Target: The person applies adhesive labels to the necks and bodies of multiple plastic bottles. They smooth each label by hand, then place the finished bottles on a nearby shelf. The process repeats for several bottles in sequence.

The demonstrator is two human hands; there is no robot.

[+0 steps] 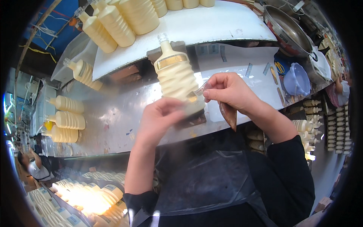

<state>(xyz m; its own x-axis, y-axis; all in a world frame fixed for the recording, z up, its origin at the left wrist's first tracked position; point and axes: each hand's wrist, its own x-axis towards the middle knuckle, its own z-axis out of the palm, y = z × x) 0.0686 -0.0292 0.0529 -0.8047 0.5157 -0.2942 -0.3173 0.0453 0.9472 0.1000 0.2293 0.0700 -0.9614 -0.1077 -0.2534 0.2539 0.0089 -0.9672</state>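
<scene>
A cream bottle with a ribbed, wavy body and clear neck lies on a dark rest on the metal table, its neck pointing away from me. A gold band crosses its shoulder, and a small gold patch sits near its base. My right hand is closed, pinching a thin, see-through strip over the bottle's lower right side. From under the same hand sticks a brown, pointed flat tool. My left hand is beside the bottle's lower left, smeared by motion; its fingertips are unclear.
Several cream bottles lie at the table's left, more on a raised white board. At right are small decal strips on a white sheet, a brown blade, a lavender bucket and a large pan. Bottles fill crates at lower left.
</scene>
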